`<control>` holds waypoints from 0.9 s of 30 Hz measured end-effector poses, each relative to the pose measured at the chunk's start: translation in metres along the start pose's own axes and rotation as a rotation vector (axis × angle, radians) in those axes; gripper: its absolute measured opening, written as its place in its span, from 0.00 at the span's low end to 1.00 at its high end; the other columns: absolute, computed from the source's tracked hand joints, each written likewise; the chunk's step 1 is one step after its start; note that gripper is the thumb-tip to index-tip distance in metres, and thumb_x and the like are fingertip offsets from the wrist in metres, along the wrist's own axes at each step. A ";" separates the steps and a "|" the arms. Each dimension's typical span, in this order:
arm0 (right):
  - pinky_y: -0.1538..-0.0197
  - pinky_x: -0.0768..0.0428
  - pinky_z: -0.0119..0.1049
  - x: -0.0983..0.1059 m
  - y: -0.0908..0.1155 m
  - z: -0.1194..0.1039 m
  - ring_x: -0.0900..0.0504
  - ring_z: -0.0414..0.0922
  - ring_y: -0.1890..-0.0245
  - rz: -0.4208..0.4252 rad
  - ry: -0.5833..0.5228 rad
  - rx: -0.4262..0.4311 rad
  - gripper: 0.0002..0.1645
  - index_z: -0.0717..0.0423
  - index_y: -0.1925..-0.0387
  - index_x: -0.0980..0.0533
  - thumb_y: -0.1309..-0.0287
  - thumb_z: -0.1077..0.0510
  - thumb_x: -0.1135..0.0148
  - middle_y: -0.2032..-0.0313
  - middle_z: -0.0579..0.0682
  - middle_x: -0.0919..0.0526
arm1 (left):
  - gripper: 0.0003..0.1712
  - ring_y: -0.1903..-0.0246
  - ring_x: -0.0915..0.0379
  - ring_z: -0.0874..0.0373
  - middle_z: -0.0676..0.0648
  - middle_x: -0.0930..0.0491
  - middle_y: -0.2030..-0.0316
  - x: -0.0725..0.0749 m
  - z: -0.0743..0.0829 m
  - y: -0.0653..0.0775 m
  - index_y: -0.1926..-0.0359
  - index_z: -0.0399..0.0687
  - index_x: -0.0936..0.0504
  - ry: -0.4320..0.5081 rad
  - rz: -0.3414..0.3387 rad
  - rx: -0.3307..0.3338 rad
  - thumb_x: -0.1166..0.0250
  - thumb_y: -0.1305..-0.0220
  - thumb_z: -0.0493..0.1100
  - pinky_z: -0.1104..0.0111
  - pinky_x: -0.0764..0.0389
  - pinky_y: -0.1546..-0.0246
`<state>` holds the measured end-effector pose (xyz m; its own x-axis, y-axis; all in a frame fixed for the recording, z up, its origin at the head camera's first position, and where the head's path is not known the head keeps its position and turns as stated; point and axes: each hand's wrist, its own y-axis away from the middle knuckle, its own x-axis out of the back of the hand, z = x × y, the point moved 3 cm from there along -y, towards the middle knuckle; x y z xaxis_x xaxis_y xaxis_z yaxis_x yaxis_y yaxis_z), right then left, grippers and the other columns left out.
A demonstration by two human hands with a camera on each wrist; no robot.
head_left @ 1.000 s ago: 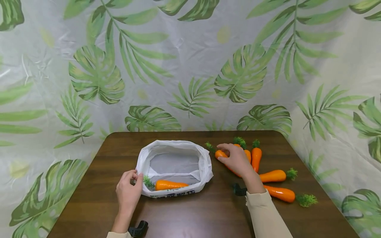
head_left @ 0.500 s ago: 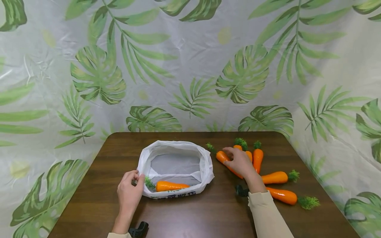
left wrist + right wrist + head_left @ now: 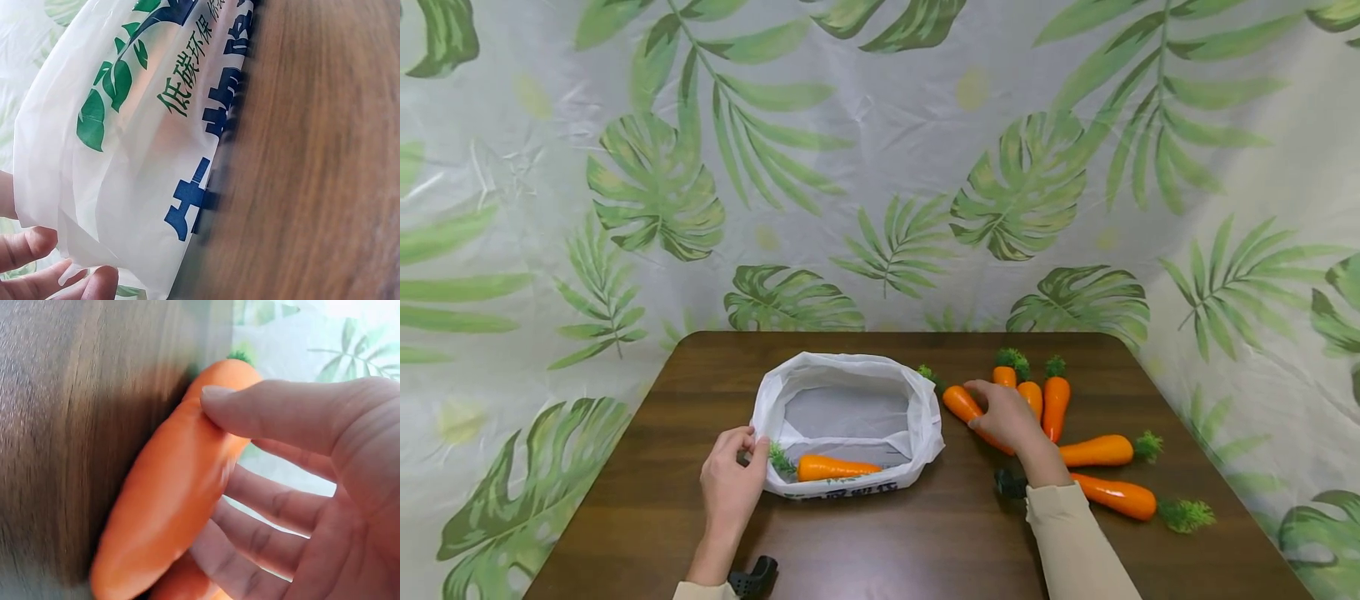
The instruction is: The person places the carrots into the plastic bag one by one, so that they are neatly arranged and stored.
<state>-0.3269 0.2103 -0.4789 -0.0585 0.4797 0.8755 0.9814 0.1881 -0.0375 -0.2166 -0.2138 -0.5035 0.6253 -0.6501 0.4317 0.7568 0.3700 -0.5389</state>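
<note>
Right hand [image 3: 1009, 414]: thumb + fingers pinch a carrot [image 3: 964, 403], on worktop [image 3: 880, 542] R of bag [image 3: 931, 433]; smooth skin, might slip if grip's light.
Leafy top [image 3: 928, 376]: v. near rim, could snag.
Neighbouring carrots [image 3: 1032, 397]: close to fingers, poss. knocked & rolled.
Left hand [image 3: 735, 475]: pinches bag's L edge; thin film prob. sags if let go.

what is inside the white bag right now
In the white bag, one orange carrot lies along the near side, its green top toward the left. The near wall covers whatever sits low behind it.
</note>
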 end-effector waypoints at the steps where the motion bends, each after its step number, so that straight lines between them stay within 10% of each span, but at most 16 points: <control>1: 0.54 0.21 0.53 0.000 0.000 0.000 0.19 0.54 0.55 -0.005 0.003 -0.005 0.41 0.51 0.33 0.27 0.50 0.59 0.23 0.50 0.55 0.17 | 0.17 0.61 0.18 0.50 0.46 0.15 0.56 0.000 0.000 0.000 0.80 0.51 0.26 0.002 -0.001 -0.004 0.28 0.40 0.41 0.57 0.26 0.59; 27: 0.70 0.28 0.40 -0.002 0.002 -0.002 0.28 0.46 0.74 -0.063 0.009 0.001 0.47 0.51 0.29 0.32 0.52 0.56 0.21 0.71 0.47 0.24 | 0.18 0.63 0.18 0.54 0.49 0.15 0.57 0.000 0.000 0.001 0.81 0.54 0.26 -0.009 0.013 -0.019 0.27 0.41 0.41 0.64 0.28 0.62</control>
<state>-0.3242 0.2078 -0.4794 -0.1185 0.4593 0.8803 0.9756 0.2189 0.0172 -0.2161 -0.2132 -0.5041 0.6369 -0.6395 0.4306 0.7447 0.3657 -0.5584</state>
